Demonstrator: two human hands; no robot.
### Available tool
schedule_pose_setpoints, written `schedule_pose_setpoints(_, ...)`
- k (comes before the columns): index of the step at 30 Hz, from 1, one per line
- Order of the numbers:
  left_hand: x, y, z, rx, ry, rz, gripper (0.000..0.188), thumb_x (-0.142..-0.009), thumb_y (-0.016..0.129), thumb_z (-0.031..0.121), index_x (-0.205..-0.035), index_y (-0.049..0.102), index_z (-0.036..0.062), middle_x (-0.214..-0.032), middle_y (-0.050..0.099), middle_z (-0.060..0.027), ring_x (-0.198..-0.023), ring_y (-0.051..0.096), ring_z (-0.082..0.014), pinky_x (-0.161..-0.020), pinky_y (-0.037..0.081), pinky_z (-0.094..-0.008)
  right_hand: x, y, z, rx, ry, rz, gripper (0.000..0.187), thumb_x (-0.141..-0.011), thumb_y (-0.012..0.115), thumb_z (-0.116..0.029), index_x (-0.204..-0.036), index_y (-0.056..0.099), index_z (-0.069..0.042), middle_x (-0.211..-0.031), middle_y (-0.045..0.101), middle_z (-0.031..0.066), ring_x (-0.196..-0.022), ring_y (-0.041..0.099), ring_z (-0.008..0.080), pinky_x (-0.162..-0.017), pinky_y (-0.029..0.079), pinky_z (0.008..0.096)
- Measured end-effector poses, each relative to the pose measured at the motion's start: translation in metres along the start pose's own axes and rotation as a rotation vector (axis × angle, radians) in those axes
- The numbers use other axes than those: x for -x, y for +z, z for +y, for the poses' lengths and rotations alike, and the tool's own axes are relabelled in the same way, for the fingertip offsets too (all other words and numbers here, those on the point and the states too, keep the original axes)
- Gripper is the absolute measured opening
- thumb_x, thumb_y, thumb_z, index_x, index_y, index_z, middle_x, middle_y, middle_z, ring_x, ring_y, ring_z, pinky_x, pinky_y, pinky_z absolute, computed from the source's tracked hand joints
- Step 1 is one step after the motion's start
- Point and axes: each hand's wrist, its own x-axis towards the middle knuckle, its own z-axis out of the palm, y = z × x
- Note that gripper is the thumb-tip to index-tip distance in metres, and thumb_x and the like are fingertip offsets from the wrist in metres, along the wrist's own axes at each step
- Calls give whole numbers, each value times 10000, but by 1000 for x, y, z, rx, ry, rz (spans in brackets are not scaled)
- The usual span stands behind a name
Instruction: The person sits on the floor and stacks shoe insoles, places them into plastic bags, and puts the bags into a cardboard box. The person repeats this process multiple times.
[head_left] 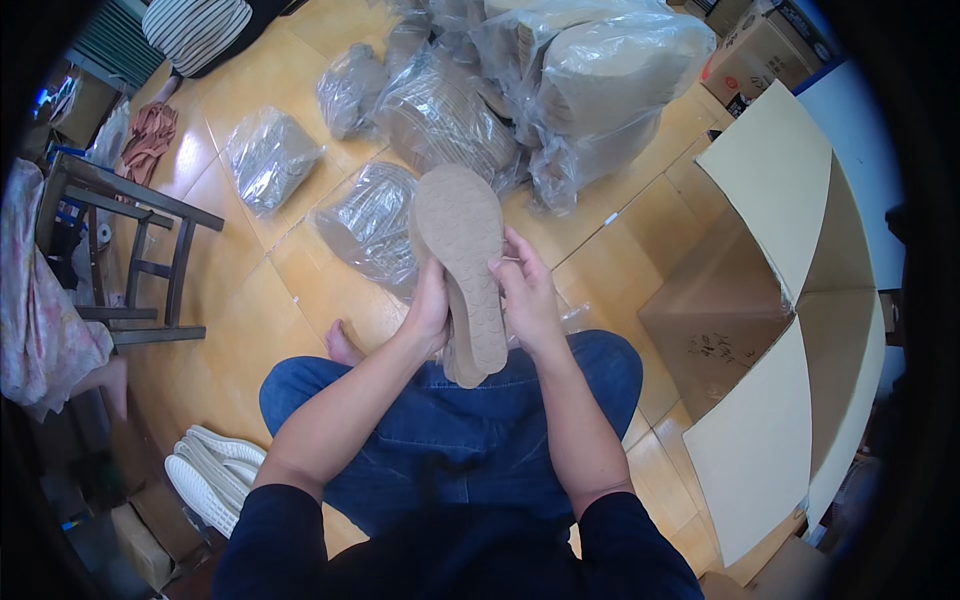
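A stack of tan shoe soles is held up over my lap, textured face showing and the narrow ends toward me. My left hand wraps the stack's left edge, its fingers mostly hidden underneath. On the other side, my right hand grips the right edge near the narrow middle, thumb and fingers bent against it. The lower soles stick out slightly at the left and bottom. How many are in the stack cannot be made out.
Clear plastic bags of soles are heaped ahead, with a smaller bag to their left. An open cardboard box stands at right. White soles lie at lower left, below a dark wooden stool. Other people sit at left.
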Motion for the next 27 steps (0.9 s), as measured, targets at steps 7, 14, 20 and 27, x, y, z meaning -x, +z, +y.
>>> schedule_pose_setpoints(7, 5, 6, 27, 99, 151, -68, 690, -989, 322, 586, -1402, 366, 36, -1323, 510, -155, -1196, 538, -241, -995, 464, -388, -6, 1, -3, -15, -73, 17, 560, -935, 531, -38, -1444, 322, 60, -1198, 550, 107, -1084, 558, 140, -928, 458, 271)
schedule_pose_setpoints(14, -4, -3, 11, 27, 261, -104, 699, -948, 519, 532, -1408, 367, 27, -1340, 507, -145, -1231, 503, -236, -1037, 418, -388, -3, -3, -4, 393, -264, 63, 405, -933, 640, -191, -1260, 562, 33, -1072, 577, 69, -984, 558, 136, -864, 459, 280)
schedule_pose_setpoints(20, -3, -2, 6, 133, 163, -161, 674, -955, 516, 516, -1394, 386, 22, -1333, 517, -138, -1210, 520, -228, -1016, 431, -379, -4, -18, -18, 286, -117, 119, 339, -942, 633, -231, -1160, 618, 29, -1074, 598, 78, -1011, 557, 157, -884, 449, 285)
schedule_pose_setpoints(27, -5, -7, 5, 12, 145, -97, 769, -913, 492, 630, -1387, 404, 31, -1319, 527, -130, -1218, 516, -232, -1028, 426, -394, -4, -32, -44, 447, -356, 291, 326, -980, 515, -161, -1244, 584, 17, -1248, 590, 156, -1177, 545, 208, -1003, 419, 320)
